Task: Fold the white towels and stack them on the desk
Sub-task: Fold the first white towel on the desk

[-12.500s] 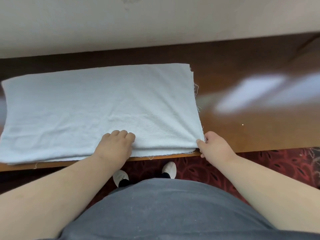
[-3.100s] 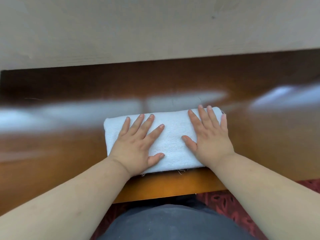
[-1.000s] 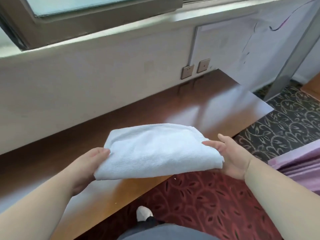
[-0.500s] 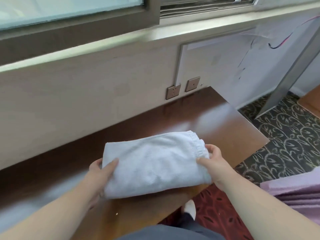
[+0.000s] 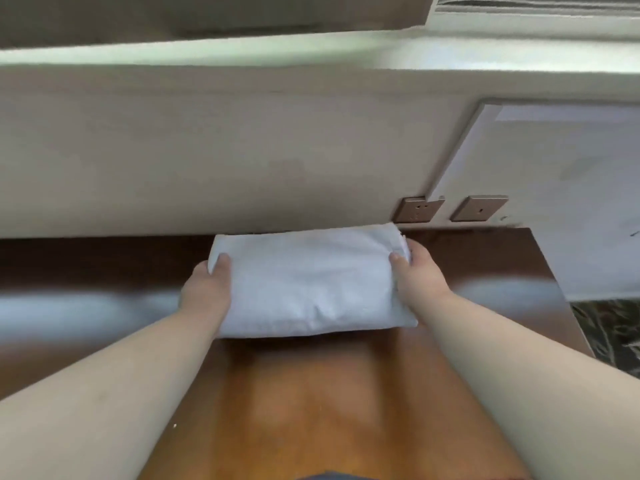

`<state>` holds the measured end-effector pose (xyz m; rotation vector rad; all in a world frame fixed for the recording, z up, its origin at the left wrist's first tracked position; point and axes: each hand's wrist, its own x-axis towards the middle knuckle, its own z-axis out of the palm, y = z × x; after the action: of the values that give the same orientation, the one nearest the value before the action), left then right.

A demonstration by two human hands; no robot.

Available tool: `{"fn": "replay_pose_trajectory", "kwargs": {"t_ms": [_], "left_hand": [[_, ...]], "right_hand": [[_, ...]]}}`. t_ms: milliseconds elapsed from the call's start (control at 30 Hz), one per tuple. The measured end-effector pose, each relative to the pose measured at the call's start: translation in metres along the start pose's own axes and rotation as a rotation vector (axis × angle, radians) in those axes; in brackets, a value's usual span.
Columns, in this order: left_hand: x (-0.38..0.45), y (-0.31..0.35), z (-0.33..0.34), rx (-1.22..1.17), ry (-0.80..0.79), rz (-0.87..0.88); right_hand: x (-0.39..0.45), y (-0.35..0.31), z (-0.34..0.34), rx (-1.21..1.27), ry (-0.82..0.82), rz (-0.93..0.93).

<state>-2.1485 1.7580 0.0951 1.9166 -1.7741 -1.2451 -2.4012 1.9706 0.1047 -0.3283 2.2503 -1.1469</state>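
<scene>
Folded white towel (image 5: 311,282) sits at the far side of the surface (image 5: 311,403), its back edge close to the wall (image 5: 207,150); can't tell if it touches. Can't confirm it's fully resting either, shadow under the near edge suggests down or nearly down.

Left hand (image 5: 207,289) grips the towel's left end, thumb on top, fingers hidden underneath. Right hand (image 5: 417,275) grips the right end the same way. Hands apart, 1 per short end.

Handling, my read: light, soft, limp. Thick folded bundle, layers likely to slide or spring open if let go unevenly. Supporting both ends is the right hold; a 1-hand pinch would probably sag the middle and spoil the fold. Not fragile, not slippery, though the polished surface may let it skid.

Room: wall blocks further push back. 2 wall sockets (image 5: 450,209) just behind the right corner. Surface's right edge (image 5: 568,306) ends near the right hand, floor beyond. Plenty of open surface to the left and toward the person.
</scene>
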Motion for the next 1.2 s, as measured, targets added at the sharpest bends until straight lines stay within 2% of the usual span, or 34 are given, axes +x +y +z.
{"fn": "replay_pose_trajectory", "kwargs": {"t_ms": [167, 333, 400, 500, 567, 633, 733, 800, 833, 867, 900, 933, 967, 1000, 1033, 1067, 1133, 1200], "left_hand": [[0.062, 0.014, 0.008, 0.144, 0.042, -0.008], [0.101, 0.0, 0.028, 0.145, -0.026, -0.082], [0.099, -0.011, 0.031, 0.071, -0.022, -0.088], [0.091, -0.028, 0.032, -0.04, 0.026, 0.06], [0.087, -0.037, 0.033, 0.006, -0.001, 0.135], [0.086, -0.045, 0.034, 0.067, -0.072, 0.089], [0.091, -0.044, 0.027, 0.061, -0.155, -0.078], [0.091, -0.036, 0.022, 0.088, -0.106, -0.119], [0.087, -0.032, 0.021, 0.141, -0.001, -0.045], [0.08, -0.029, 0.022, 0.216, 0.133, 0.152], [0.07, -0.024, 0.026, 0.298, 0.21, 0.461], [0.059, -0.019, 0.033, 0.39, 0.156, 0.77], [0.05, -0.014, 0.04, 0.499, 0.0, 1.002], [0.045, -0.009, 0.047, 0.624, -0.167, 1.111], [0.043, -0.006, 0.054, 0.75, -0.292, 1.103], [0.047, -0.006, 0.06, 0.838, -0.351, 1.052], [0.061, -0.007, 0.064, 0.917, -0.356, 1.02], [0.077, -0.006, 0.064, 0.954, -0.329, 1.001]], "right_hand": [[0.058, -0.012, 0.044, -0.115, 0.036, -0.023], [0.079, 0.009, 0.057, -0.214, 0.033, 0.075], [0.072, 0.015, 0.057, -0.216, 0.035, 0.102], [0.056, 0.018, 0.063, -0.209, 0.115, 0.076], [0.048, 0.018, 0.07, -0.288, 0.154, 0.019], [0.043, 0.019, 0.075, -0.375, 0.088, -0.009], [0.041, 0.019, 0.076, -0.339, -0.008, 0.084], [0.037, 0.015, 0.075, -0.386, 0.028, 0.095], [0.032, 0.008, 0.077, -0.468, 0.087, 0.028], [0.025, 0.0, 0.082, -0.565, 0.143, -0.115], [0.02, -0.009, 0.091, -0.642, 0.165, -0.304], [0.017, -0.017, 0.103, -0.687, 0.128, -0.469], [0.015, -0.024, 0.116, -0.715, 0.046, -0.565], [0.015, -0.028, 0.128, -0.741, -0.045, -0.59], [0.019, -0.027, 0.137, -0.786, -0.126, -0.554], [0.025, -0.024, 0.142, -0.842, -0.178, -0.489], [0.039, -0.012, 0.141, -0.929, -0.191, -0.403], [0.048, -0.001, 0.135, -0.95, -0.127, -0.385]]}}
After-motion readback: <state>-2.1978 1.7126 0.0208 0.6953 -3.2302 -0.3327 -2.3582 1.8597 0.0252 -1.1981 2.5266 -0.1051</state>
